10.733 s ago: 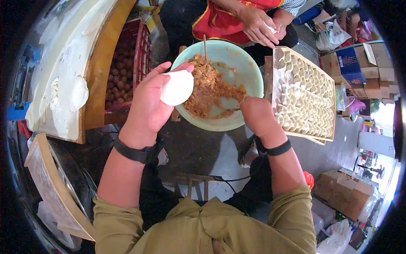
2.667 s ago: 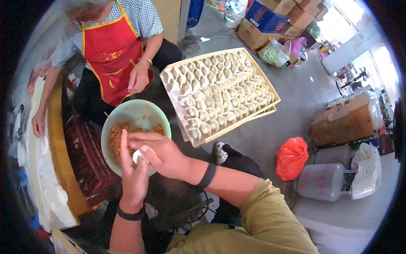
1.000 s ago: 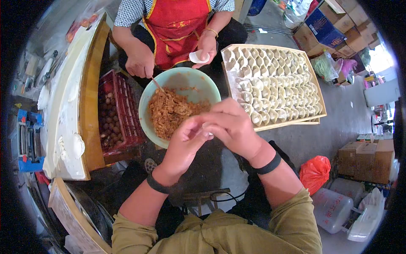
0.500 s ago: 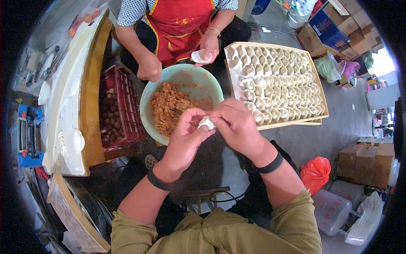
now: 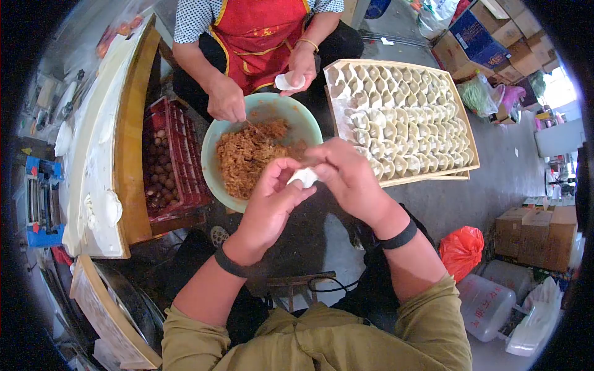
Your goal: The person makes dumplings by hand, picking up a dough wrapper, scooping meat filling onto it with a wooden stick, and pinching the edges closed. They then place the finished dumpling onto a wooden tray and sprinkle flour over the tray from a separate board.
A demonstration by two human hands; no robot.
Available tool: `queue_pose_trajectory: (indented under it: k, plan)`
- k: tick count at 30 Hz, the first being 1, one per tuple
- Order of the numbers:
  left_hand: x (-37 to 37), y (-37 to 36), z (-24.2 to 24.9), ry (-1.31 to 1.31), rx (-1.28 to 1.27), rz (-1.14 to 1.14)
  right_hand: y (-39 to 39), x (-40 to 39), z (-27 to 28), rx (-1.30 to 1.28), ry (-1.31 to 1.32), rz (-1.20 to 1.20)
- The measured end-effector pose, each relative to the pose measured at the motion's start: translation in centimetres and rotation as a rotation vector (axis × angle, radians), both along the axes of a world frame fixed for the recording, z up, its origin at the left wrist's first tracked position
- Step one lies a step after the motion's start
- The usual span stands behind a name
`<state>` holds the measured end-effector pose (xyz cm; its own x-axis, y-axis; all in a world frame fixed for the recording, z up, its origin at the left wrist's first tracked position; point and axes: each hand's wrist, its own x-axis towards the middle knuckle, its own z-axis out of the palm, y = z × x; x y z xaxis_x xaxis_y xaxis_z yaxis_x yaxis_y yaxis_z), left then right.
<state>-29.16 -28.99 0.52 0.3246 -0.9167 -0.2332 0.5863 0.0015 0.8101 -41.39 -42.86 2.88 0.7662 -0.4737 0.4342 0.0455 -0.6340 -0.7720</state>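
A small white dumpling (image 5: 304, 177) is held between my two hands, in front of the bowl's near rim. My left hand (image 5: 272, 201) has its fingers curled around the dumpling, thumb along its lower side. Against the dumpling's right end, my right hand (image 5: 346, 179) pinches with thumb and forefinger. Beyond them stands a pale green bowl (image 5: 309, 120) of brown minced filling (image 5: 247, 157). Right of the bowl, a wooden-rimmed tray (image 5: 473, 145) carries rows of shaped dumplings (image 5: 402, 123).
Across the bowl sits a person in a red apron (image 5: 257, 37), one hand in the filling, the other holding a round wrapper (image 5: 288, 81). At left are a floured table (image 5: 93, 167) and a red crate (image 5: 185, 154). An orange bag (image 5: 461, 252) and cardboard boxes (image 5: 535, 238) lie right.
My right hand has shifted slightly at the dumpling, which shows more of its white side. The other person's hand has moved down into the filling, and their wrapper has moved slightly left.
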Motion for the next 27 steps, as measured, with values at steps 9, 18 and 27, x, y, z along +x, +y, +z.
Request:
queue_pose_trajectory:
  k: [9,18,27]
  plan:
    - [-0.1,-0.1,-0.1,0.273,-0.101,0.089,0.5,-0.4,-1.0,0.11,-0.026,-0.067]
    - [-0.8,-0.6,0.6,0.208,-0.036,0.117,-0.1,-1.0,-1.3,0.104,-0.028,-0.056]
    - [-1.4,-1.3,0.5,0.136,-0.043,0.081,-0.5,-2.3,-0.6,0.04,-0.008,-0.063]
